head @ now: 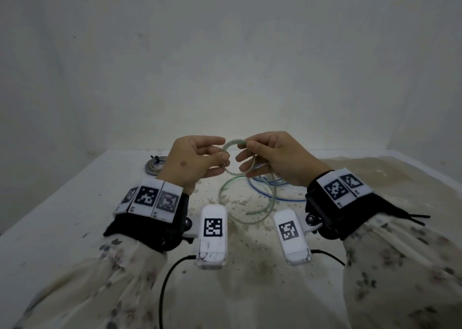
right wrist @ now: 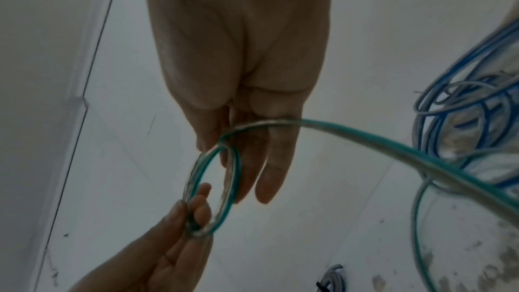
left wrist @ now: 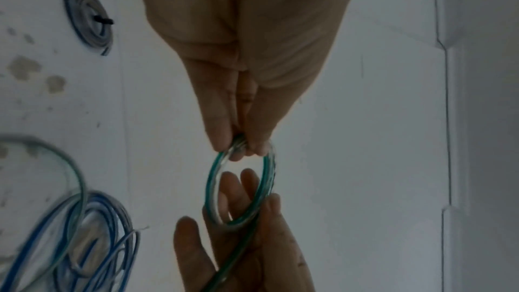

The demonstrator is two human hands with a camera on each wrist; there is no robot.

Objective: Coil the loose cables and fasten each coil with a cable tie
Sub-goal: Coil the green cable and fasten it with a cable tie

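A small coil of clear cable with a green stripe is held up between both hands above the table. My left hand pinches the coil's left side between thumb and fingers; the left wrist view shows the coil under that pinch. My right hand pinches its right side, and the coil hangs from that hand's fingertips. The cable's loose tail runs off to the right and lies in wide loops on the table. A loose blue cable lies under my right hand.
A grey coil fastened with a black tie lies at the table's back left, behind my left hand. The white table is stained brown at the right and speckled in the middle. A plain wall stands close behind.
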